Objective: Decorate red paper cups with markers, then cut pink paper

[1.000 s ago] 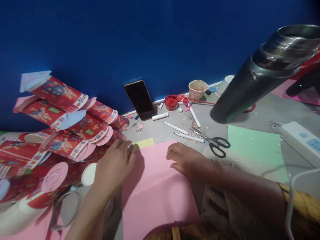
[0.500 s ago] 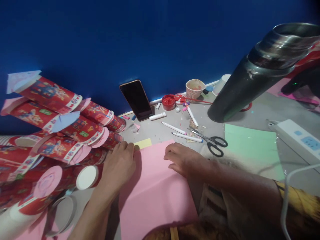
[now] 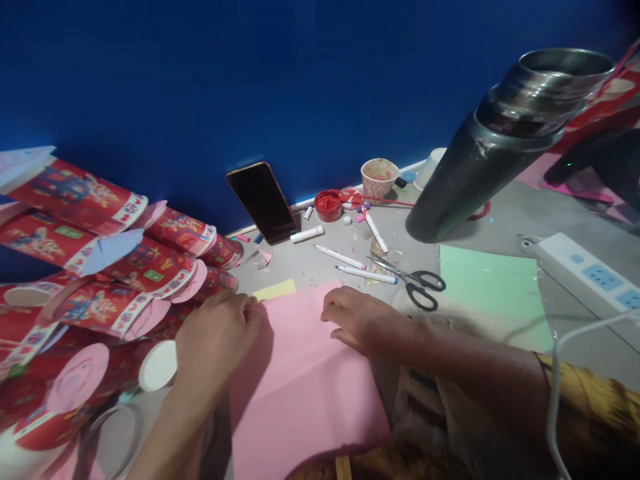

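Note:
A sheet of pink paper [image 3: 305, 393] lies in front of me, with a faint crease across it. My left hand [image 3: 225, 327] is at its upper left edge, fingers curled and closed on the paper; the fingertips are partly hidden. At the upper right edge, my right hand [image 3: 360, 320] grips the sheet between thumb and bent fingers. A yellow paper strip [image 3: 275, 289] shows just beyond the top edge. Past my right hand lie black-handled scissors [image 3: 415, 281] and two slim markers [image 3: 367, 273].
Stacked red paper cups [image 3: 125, 267] with paper discs fill the left. A phone [image 3: 263, 203] leans on the blue wall. Behind are a red paint pot [image 3: 329, 207] and a paper cup [image 3: 380, 179]. Rightward stand a dark thermos [image 3: 480, 167], green paper [image 3: 493, 287] and a power strip [image 3: 595, 270].
The whole view has shifted, so things sit slightly further left. My left hand has drawn back a little, its fingers more curled. The right hand keeps its place on the paper.

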Tool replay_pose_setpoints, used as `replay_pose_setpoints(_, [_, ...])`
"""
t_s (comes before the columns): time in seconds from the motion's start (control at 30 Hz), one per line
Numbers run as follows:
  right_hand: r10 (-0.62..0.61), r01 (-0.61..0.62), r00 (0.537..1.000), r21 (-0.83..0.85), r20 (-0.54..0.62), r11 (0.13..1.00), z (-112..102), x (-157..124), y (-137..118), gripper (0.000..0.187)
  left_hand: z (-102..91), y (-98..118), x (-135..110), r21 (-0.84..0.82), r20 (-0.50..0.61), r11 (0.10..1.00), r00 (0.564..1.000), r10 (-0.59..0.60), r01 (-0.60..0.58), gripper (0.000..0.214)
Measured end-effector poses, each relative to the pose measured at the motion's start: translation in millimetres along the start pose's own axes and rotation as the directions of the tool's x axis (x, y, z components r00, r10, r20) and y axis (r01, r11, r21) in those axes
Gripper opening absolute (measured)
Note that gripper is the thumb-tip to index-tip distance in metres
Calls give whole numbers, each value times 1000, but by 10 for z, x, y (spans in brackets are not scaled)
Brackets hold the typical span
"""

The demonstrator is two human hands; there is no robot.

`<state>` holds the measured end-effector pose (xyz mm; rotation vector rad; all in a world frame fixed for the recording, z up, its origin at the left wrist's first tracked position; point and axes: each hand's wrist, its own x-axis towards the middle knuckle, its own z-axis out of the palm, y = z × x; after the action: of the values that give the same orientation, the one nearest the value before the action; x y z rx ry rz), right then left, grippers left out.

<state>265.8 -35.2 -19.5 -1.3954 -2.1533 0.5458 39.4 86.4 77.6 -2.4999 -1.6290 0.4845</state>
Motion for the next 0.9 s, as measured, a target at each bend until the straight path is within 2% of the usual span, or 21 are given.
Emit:
replay_pose_setpoints(0.27, [13, -13, 1000, 13, 10, 1000, 5, 10, -4, 18, -12, 24, 28, -59, 57, 996, 997, -61, 64, 41])
replay_pose_setpoints(0.47, [25, -27, 999, 40, 26, 999, 60, -4, 17, 18, -32, -6, 56, -91, 123, 995, 992, -14, 26, 39])
replay_pose_setpoints(0.6, [52, -53, 998, 37, 22, 998, 132, -20, 47, 25, -31, -48, 46, -126, 142, 992, 990, -1, 19, 34])
replay_pose_setpoints(0.77, [121, -129, 985, 56, 122, 990, 92, 7, 23, 28, 33, -82, 53, -125, 100, 992, 995, -3, 16, 35])
replay_pose_setpoints(0.9, [177, -194, 969, 86, 173, 977, 46, 22, -10, 33, 69, -132, 90, -206, 106, 978, 994, 10, 12, 32])
